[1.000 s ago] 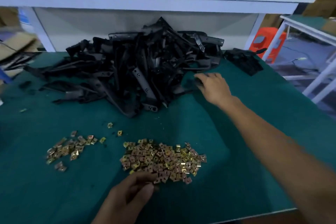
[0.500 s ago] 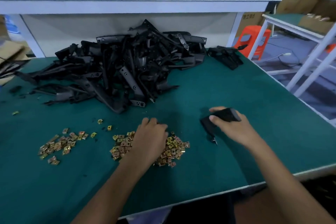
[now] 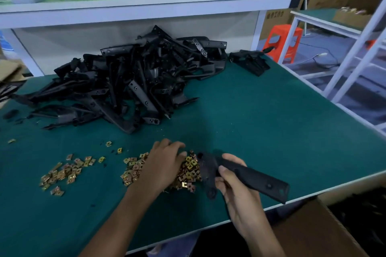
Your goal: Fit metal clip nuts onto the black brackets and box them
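Note:
My right hand (image 3: 236, 185) grips a black bracket (image 3: 257, 179) near the table's front edge, its long arm pointing right and its forked end beside the nuts. My left hand (image 3: 165, 162) lies palm down on the larger heap of brass-coloured clip nuts (image 3: 188, 171), fingers curled into it; whether it holds a nut is hidden. A smaller scatter of clip nuts (image 3: 62, 173) lies to the left. A big pile of black brackets (image 3: 129, 85) fills the back of the green table (image 3: 271, 121).
An open cardboard box (image 3: 325, 233) stands below the table's front right corner. A few more black parts (image 3: 250, 61) lie at the back right. A shelf (image 3: 146, 4) with a carton and bottle runs behind. A white rack (image 3: 355, 64) and orange stool (image 3: 284, 41) stand right.
My right hand drew a bracket from the pile toward the front edge and raised it. My left hand moved forward onto the larger nut heap and stays there.

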